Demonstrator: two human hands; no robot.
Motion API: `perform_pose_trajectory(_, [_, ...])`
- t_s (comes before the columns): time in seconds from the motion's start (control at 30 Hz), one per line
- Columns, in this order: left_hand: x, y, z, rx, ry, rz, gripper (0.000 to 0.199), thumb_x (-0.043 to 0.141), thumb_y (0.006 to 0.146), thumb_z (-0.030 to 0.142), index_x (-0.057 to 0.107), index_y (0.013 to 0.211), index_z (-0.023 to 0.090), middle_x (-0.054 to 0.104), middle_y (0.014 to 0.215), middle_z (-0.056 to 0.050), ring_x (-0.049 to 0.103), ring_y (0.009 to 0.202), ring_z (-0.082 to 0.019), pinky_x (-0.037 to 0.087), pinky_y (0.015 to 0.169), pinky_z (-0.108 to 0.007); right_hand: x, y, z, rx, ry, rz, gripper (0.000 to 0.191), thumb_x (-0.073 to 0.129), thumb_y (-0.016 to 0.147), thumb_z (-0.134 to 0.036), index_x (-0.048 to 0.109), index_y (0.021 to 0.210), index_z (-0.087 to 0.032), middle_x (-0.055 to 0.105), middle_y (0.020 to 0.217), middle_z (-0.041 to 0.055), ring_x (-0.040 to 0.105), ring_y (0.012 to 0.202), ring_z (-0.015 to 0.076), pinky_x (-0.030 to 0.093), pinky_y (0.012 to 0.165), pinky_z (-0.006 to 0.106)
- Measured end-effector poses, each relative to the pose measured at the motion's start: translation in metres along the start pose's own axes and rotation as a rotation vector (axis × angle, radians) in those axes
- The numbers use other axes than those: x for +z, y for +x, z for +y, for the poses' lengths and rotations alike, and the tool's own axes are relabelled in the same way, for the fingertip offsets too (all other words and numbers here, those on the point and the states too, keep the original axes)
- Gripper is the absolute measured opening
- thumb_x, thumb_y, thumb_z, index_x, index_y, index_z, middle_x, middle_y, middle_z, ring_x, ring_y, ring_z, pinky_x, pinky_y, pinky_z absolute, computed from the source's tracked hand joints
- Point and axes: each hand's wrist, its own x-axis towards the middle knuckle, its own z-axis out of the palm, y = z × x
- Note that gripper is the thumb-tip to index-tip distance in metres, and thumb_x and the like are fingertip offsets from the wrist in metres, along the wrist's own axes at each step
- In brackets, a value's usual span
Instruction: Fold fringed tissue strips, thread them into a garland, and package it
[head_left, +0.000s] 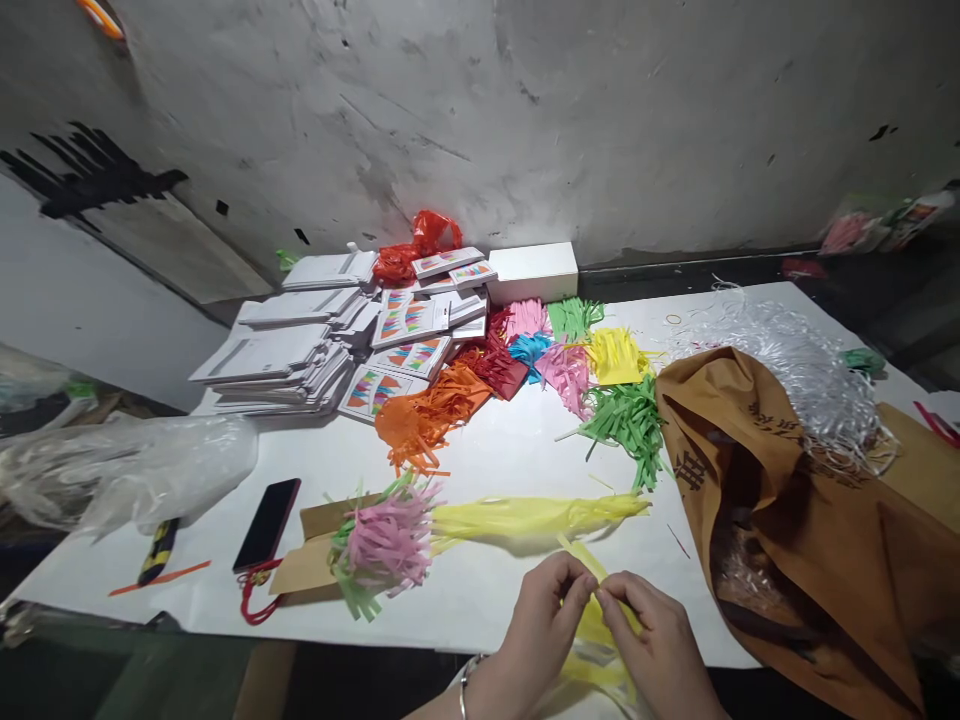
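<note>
Apparently midway: left hand [546, 615] and right hand [654, 632] pinch yellow strips [592, 628], seemingly unfinished, over the near edge of the table [480, 595]; yellow fringe [536, 518] lies flat beyond; coloured bundles [566, 372] farther back look already fringed.

Dark characters [690, 472] on the brown bag [832, 550] seem unreadable here.

Lower frame: your left hand [544, 612] and right hand [654, 635] partly hide the yellow strips [592, 628]; right, folds obscure lettering [690, 471] on the brown bag [847, 550].
</note>
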Motion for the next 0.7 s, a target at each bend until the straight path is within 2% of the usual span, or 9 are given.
perform_pose_trajectory(0.17, [-0.001,0.005,-0.003,-0.188,-0.376,-0.092,0.037,0.065,0.080,0.051,0.065,0.080,0.014,0.055,0.063,0.001,0.048,0.053,-0.011,0.041,0.051,-0.023,0.002,0.000,0.002,0.018,0.025,0.043,0.028,0.046,0.097,-0.034,0.059,0.076,-0.021,0.062,0.072,0.0007,0.061,0.067,0.0152,0.047,0.064,0.022])
perform_pose_trajectory(0.23, [-0.005,0.007,-0.003,-0.236,-0.438,-0.103,0.037,0.069,0.077,0.050,0.065,0.079,0.013,0.057,0.063,0.000,0.049,0.051,-0.010,0.043,0.049,-0.023,0.003,-0.001,0.002,0.031,0.044,0.068,0.029,0.046,0.097,-0.036,0.059,0.076,-0.021,0.062,0.071,0.0006,0.060,0.066,0.0153,0.046,0.063,0.022])
perform_pose_trajectory(0.33, [-0.012,0.009,-0.001,-0.238,-0.351,-0.140,0.027,0.069,0.077,0.039,0.064,0.070,0.013,0.057,0.059,0.001,0.050,0.048,-0.009,0.043,0.048,-0.022,0.003,-0.001,0.002,0.033,0.057,0.060,0.030,0.046,0.096,-0.038,0.059,0.075,-0.021,0.060,0.070,0.0003,0.059,0.065,0.0153,0.046,0.062,0.022])
perform_pose_trajectory(0.43, [-0.018,0.009,0.001,-0.191,-0.184,-0.161,0.012,0.063,0.075,0.023,0.067,0.072,0.013,0.059,0.060,0.001,0.052,0.050,-0.010,0.043,0.049,-0.021,0.004,-0.001,0.003,0.019,0.038,0.037,0.029,0.046,0.097,-0.037,0.058,0.076,-0.021,0.061,0.071,0.0002,0.059,0.066,0.0151,0.046,0.063,0.022])
perform_pose_trajectory(0.57, [-0.023,0.007,0.003,-0.072,0.042,-0.148,0.013,0.057,0.072,0.012,0.070,0.071,0.014,0.064,0.063,0.000,0.053,0.054,-0.010,0.040,0.052,-0.019,0.004,-0.003,0.010,-0.030,-0.019,-0.003,0.026,0.045,0.098,-0.032,0.058,0.078,-0.022,0.061,0.072,0.0001,0.061,0.067,0.0148,0.048,0.063,0.022])
perform_pose_trajectory(0.63, [-0.023,0.005,0.003,-0.029,0.110,-0.123,0.015,0.056,0.070,0.010,0.069,0.069,0.014,0.063,0.061,0.000,0.051,0.054,-0.010,0.038,0.052,-0.019,0.005,-0.004,0.013,-0.112,-0.065,-0.008,0.018,0.046,0.098,-0.029,0.060,0.088,-0.021,0.064,0.079,0.0017,0.064,0.073,0.0157,0.051,0.066,0.023])
perform_pose_trajectory(0.7, [-0.023,0.003,0.002,0.000,0.149,-0.110,0.015,0.055,0.071,0.009,0.068,0.068,0.014,0.061,0.058,0.001,0.049,0.053,-0.010,0.036,0.051,-0.019,0.006,-0.004,0.015,-0.258,-0.154,0.012,0.016,0.049,0.096,-0.024,0.060,0.108,-0.020,0.068,0.091,0.0052,0.066,0.084,0.0182,0.054,0.074,0.027])
